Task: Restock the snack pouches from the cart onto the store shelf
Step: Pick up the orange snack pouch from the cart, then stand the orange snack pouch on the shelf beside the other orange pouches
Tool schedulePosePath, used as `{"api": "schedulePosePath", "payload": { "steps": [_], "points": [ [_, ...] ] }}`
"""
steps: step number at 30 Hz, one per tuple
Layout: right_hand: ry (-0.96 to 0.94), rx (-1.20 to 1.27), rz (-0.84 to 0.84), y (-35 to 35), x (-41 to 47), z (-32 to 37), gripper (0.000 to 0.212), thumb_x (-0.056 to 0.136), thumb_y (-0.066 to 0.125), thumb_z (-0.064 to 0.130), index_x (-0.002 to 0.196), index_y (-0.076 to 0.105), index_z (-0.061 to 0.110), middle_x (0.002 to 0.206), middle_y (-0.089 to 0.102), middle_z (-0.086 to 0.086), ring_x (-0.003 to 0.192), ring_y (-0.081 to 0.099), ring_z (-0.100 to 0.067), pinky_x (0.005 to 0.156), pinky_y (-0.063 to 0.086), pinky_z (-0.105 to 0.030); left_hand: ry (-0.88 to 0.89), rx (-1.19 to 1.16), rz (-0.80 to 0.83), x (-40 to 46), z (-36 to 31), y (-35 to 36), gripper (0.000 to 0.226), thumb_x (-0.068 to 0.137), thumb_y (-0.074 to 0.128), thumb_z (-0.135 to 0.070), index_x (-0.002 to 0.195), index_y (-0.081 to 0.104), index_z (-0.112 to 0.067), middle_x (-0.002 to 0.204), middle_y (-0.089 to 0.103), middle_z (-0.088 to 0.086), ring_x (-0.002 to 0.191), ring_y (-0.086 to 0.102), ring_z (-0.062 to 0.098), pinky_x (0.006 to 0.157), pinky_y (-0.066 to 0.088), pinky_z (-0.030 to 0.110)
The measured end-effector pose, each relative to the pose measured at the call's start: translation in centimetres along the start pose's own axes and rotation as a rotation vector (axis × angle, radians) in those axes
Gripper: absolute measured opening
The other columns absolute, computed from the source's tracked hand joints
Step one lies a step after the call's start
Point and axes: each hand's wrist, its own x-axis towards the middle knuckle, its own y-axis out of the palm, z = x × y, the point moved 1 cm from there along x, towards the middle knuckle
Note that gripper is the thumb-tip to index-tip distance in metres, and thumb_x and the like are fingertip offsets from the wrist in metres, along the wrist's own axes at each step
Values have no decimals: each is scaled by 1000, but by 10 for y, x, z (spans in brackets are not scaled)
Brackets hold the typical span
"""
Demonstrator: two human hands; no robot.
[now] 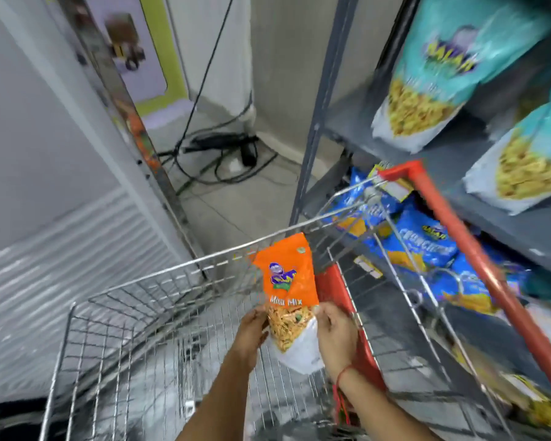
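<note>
An orange snack pouch (288,291) is held upright above the wire shopping cart (159,300). My left hand (252,332) grips its lower left edge. My right hand (334,335) grips its lower right edge, a red thread around that wrist. The grey metal store shelf (519,227) stands to the right, beyond the cart's red handle (465,246). Teal snack pouches (439,68) stand on its upper level and blue pouches (423,243) lie on the level below.
A grey shelf upright (318,122) rises just behind the cart. Black cables and a power strip (229,148) lie on the tiled floor in the corner. A white cabinet or fridge side (54,148) fills the left.
</note>
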Motion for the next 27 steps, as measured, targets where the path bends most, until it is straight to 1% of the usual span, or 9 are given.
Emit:
{"api": "schedulePosePath", "payload": {
  "steps": [2,4,6,9,13,17,22,24,27],
  "points": [
    [-34,104,-15,-24,-2,27,17,80,50,34,76,65,28,74,72,-8,72,64,-28,68,48,-39,43,9,46,-24,-27,10,20,98,46,-24,100,64,-17,94,71,0,88,62,13,93,42,32],
    [-71,167,-46,-55,-4,52,11,86,55,31,79,64,31,75,71,-8,74,63,-22,72,48,-33,100,-8,89,-48,-51,27,22,98,44,-22,104,65,-17,82,75,-5,76,66,7,78,51,23],
    [-136,212,-113,-91,-4,78,11,88,59,16,83,68,20,75,69,-6,70,58,-10,69,43,-12,181,-19,147,-70,-78,51,22,98,43,-17,94,65,-18,69,75,-8,61,67,3,59,51,18],
    [-223,266,-241,-150,-1,117,23,83,53,24,78,66,6,72,66,-8,72,55,-7,67,38,-3,295,16,236,-100,-128,96,24,93,48,-13,84,70,-13,72,74,2,59,66,10,61,51,24],
    [-263,413,-392,-235,10,154,22,89,57,11,69,62,20,74,65,-9,71,55,-5,68,42,-14,485,-15,302,-142,-200,169,15,80,66,-13,89,74,-4,83,75,16,73,67,26,70,58,36],
    [-303,584,-555,-327,16,179,24,90,57,9,67,60,17,76,59,-8,73,50,-10,63,41,-16,687,-36,314,-202,-254,258,18,87,62,-9,74,74,-7,56,65,-3,64,55,15,51,48,17],
    [-409,620,-756,-446,6,199,29,89,57,7,71,62,29,77,63,7,71,56,-5,66,45,-9,911,3,382,-288,-290,365,24,86,63,-10,62,67,-16,55,60,-9,62,50,5,55,43,23],
    [-401,613,-823,-490,7,195,22,88,59,14,73,65,29,82,67,6,80,61,-12,75,50,-21,975,-12,389,-318,-296,401,25,84,67,-19,59,69,-15,50,62,-11,57,48,-2,53,43,23],
    [-376,606,-868,-548,6,186,16,85,61,32,85,71,20,90,75,-4,89,68,-23,84,53,-46,1063,-23,358,-367,-297,446,22,84,68,-29,73,75,-11,67,71,5,63,54,8,63,44,30]
  ]
}}
